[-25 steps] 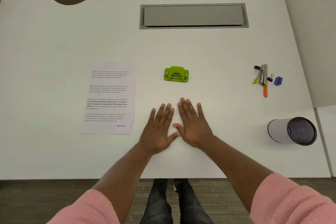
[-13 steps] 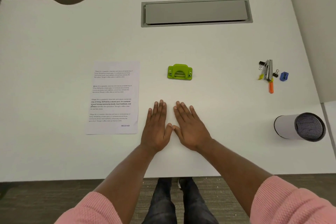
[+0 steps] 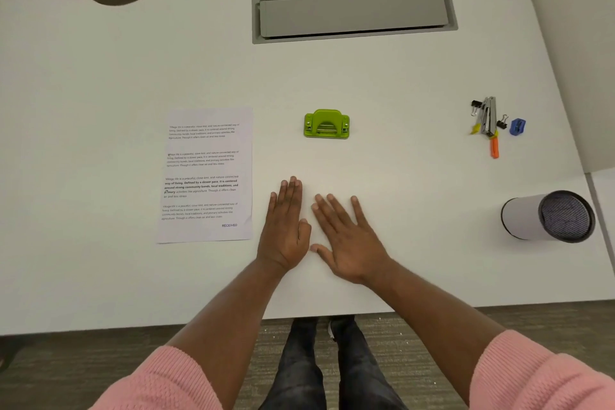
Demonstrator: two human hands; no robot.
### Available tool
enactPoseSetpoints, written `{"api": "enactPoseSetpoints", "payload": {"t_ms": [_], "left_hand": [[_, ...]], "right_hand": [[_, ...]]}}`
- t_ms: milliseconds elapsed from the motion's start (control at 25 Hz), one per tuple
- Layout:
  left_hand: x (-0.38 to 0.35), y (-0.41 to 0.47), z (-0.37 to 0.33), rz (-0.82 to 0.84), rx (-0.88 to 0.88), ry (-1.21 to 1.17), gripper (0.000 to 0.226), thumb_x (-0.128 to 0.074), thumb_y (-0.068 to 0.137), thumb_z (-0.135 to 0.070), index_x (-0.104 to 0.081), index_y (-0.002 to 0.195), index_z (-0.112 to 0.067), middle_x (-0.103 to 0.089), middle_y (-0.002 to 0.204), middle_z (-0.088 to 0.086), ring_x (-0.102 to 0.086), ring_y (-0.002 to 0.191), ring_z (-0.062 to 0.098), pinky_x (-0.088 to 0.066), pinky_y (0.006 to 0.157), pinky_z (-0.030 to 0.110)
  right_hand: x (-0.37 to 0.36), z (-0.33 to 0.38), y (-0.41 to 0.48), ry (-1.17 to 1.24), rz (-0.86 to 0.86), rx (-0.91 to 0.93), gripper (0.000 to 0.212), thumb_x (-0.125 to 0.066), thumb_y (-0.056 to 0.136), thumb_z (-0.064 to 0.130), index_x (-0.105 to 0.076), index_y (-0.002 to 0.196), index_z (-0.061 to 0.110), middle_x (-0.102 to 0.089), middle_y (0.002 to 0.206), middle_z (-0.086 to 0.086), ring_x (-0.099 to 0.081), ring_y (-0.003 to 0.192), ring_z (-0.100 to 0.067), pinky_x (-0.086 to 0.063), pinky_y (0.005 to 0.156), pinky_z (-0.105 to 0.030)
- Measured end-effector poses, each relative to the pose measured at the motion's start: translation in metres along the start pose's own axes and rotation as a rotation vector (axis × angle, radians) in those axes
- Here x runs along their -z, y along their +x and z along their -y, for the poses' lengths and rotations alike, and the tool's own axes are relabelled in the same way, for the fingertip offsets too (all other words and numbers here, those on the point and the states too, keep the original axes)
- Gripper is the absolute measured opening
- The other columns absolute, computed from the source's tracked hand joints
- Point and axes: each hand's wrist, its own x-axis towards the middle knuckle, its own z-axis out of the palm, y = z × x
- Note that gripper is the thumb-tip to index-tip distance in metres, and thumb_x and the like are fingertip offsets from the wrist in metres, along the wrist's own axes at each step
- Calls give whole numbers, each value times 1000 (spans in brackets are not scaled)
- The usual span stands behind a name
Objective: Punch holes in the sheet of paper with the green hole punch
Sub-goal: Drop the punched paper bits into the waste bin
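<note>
While both hands lie flat and empty near the tabletop's [image 3: 100,76] front edge, the left hand [image 3: 286,230] sits just beside the sheet of paper [image 3: 208,173], whose long axis runs front to back; the green hole punch [image 3: 326,124] stands beyond the right hand [image 3: 349,240], toward mid-table.

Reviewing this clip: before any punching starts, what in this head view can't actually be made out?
- Sheet of paper: small print mostly too fine to read; only the "RECEIVED" stamp is legible.
- Green hole punch: the paper slot isn't visible from above.
- Mesh cup: lying on its side, inside too dark to see.
- Stationery cluster: overlapping and small, hard to tell apart.
- Left hand and right hand: palms face down, undersides hidden.
</note>
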Motion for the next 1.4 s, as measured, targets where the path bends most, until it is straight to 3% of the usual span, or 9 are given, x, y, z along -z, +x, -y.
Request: {"api": "enactPoseSetpoints", "payload": {"t_ms": [160,360,520,600,760,920,1080,1240,1400], "left_hand": [[-9,-3,-3,59,-54,210,73,-34,95,-32,-11,160,-7,-7,169,8,1,157,23,-12,126,50],[-26,-4,-18,92,-110,340,81,-32,101,-57,-9,160,-6,-3,169,11,1,157,25,-6,127,47],[-26,8,-21,155,-251,338,73,-28,104,-50,-6,160,-9,0,170,7,2,157,23,-16,125,49],[-25,11,-19,164,-258,307,69,-28,105,-46,-4,161,-11,1,170,5,3,157,20,-13,126,47],[-23,13,-20,125,-167,145,62,-31,106,-35,-10,161,-13,-6,170,2,1,157,15,-5,128,37],[-23,13,-21,79,-169,116,56,-37,106,-26,-24,158,-10,-17,167,4,-8,156,17,-10,128,39],[-22,16,-29,45,-120,79,52,-47,103,-21,-38,152,-7,-29,163,6,-19,154,21,-17,126,42],[-19,16,-34,33,-94,57,50,-51,102,-20,-43,150,-6,-34,161,6,-23,153,21,-21,125,42],[-18,13,-32,17,-84,49,49,-52,101,-19,-45,148,-7,-36,161,5,-23,153,21,-21,125,42]], "right_hand": [[11,-36,-16,6,-21,-140,77,-24,104,58,-3,161,11,3,170,-6,1,157,-22,-11,122,-60],[11,-56,-48,9,-30,-368,85,-21,101,65,-2,160,7,2,170,-11,1,157,-24,-4,124,-57],[13,-39,-30,57,19,-310,80,-24,103,60,-4,160,6,1,169,-12,4,156,-24,-3,125,-56],[15,-41,-26,84,0,-288,76,-27,105,54,-7,160,7,-2,169,-11,2,157,-23,-3,126,-53],[25,-47,-17,208,-128,-158,56,-48,105,22,-30,155,4,-27,164,-13,-24,153,-26,-24,123,-47],[31,-44,-7,225,-210,-124,51,-65,86,-9,-62,135,5,-59,143,-13,-56,132,-30,-52,102,-40],[42,-40,-2,158,-165,-99,34,-64,80,-8,-74,111,2,-73,114,-13,-69,100,-34,-61,66,-41],[54,-38,5,75,44,-136,28,-47,91,3,-70,107,7,-67,108,-7,-62,97,-28,-54,69,-42],[65,-39,15,-4,155,-114,27,-45,86,-1,-68,99,8,-63,106,-7,-59,95,-28,-51,68,-41]]}}
